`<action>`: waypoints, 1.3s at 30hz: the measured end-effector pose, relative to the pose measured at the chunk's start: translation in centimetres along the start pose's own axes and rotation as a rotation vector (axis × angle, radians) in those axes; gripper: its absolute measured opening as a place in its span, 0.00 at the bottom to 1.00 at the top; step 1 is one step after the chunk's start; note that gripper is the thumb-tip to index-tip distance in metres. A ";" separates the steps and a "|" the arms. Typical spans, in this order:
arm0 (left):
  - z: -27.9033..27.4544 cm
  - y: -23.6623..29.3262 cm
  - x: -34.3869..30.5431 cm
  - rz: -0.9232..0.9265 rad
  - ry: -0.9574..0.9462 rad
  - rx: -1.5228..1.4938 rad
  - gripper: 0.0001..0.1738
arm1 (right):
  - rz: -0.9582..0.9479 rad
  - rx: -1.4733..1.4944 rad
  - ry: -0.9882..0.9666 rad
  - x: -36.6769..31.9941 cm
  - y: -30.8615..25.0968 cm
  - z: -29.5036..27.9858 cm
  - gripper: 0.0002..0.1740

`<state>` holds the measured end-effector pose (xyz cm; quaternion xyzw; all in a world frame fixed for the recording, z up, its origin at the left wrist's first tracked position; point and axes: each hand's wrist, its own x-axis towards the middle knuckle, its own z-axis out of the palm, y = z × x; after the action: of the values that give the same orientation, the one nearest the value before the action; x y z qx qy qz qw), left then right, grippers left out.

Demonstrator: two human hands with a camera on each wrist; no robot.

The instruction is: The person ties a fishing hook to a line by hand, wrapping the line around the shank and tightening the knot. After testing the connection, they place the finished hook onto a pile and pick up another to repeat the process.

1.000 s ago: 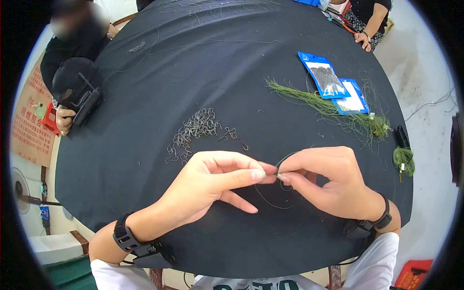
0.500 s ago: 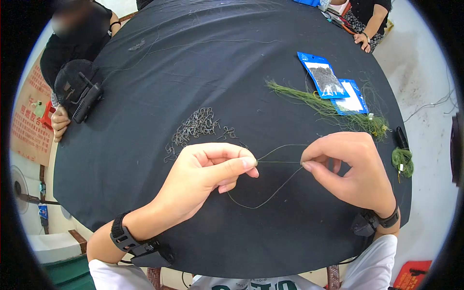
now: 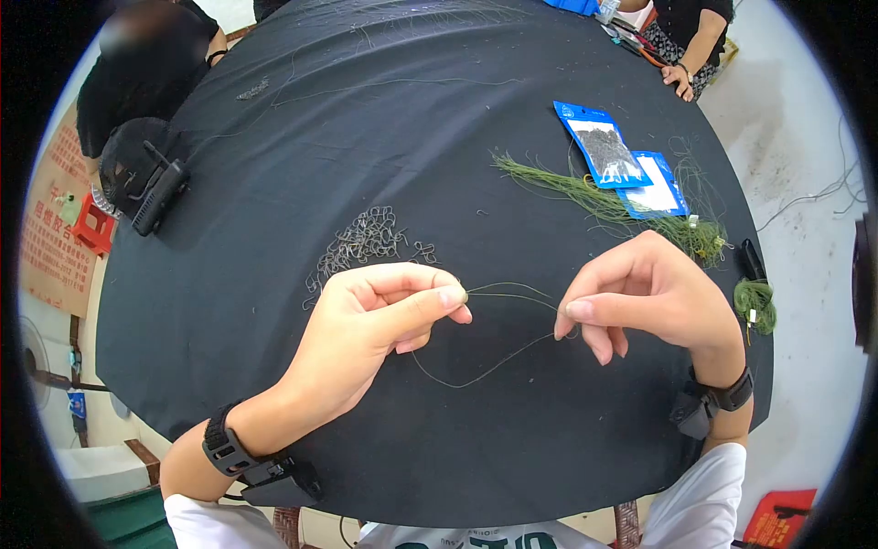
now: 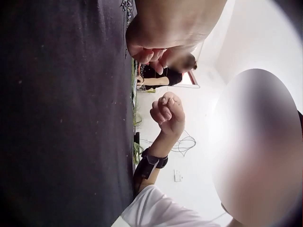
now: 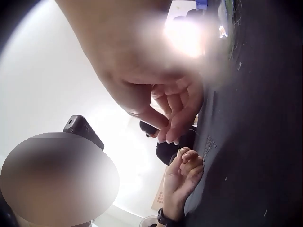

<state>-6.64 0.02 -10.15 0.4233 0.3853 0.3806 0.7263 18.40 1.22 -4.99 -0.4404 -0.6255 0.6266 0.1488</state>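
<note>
In the head view a thin green line (image 3: 476,382) spans the two hands and hangs in a loop below them. The left hand (image 3: 366,334) pinches it between thumb and forefinger. To the right, the right hand (image 3: 654,297) pinches the line's other part between thumb and index finger, with its remaining fingers loosely bent. The right wrist view shows both hands, the right hand (image 5: 165,99) near and the left hand (image 5: 183,177) beyond it. Behind the left hand lies a pile of metal hooks or clips (image 3: 361,240); their exact kind I cannot tell.
Green strands (image 3: 576,188) lie at the right beneath two blue packets (image 3: 599,146). A small green bundle (image 3: 754,306) is at the table's right edge. A black cap (image 3: 133,165) sits at the left edge. Two other people are at the far side of the black table (image 3: 512,457).
The hands have moved apart from close together, drawing the line out between them. The right hand has shifted right and turned, its lower fingers now pointing down.
</note>
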 end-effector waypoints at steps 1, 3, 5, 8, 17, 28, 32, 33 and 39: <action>0.0 0.0 0.0 -0.001 0.004 -0.002 0.06 | 0.005 0.013 -0.014 0.1 0.1 0.1 0.11; 0.0 0.0 0.0 -0.002 0.013 -0.006 0.06 | 0.007 0.026 -0.039 0.4 0.3 0.1 0.11; 0.0 -0.1 0.0 0.000 0.015 -0.010 0.06 | 0.010 0.038 -0.061 0.5 0.4 0.2 0.11; 0.0 -0.1 0.1 0.005 0.016 -0.014 0.05 | -0.001 0.036 -0.062 0.7 0.6 0.4 0.10; -0.1 -0.3 0.1 0.025 0.027 -0.003 0.06 | -0.107 0.044 0.027 -0.4 0.3 -1.5 0.05; -0.2 -0.3 0.2 0.046 0.051 -0.004 0.06 | -0.094 -0.517 0.318 -1.1 -0.1 -4.1 0.05; 0.0 -0.2 0.1 0.033 0.054 0.000 0.06 | -0.259 -0.555 0.462 -0.3 1.1 -2.9 0.07; 0.0 -0.1 0.1 0.030 0.056 0.002 0.07 | -0.274 -0.505 0.450 0.3 1.1 -1.7 0.09; 0.1 -0.1 0.0 0.011 0.046 -0.016 0.07 | -0.206 0.136 0.141 3.7 3.5 1.0 0.12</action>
<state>-6.55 0.01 -10.22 0.4108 0.3966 0.3970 0.7186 16.86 2.71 -9.68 -0.4060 -0.6114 0.6164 0.2854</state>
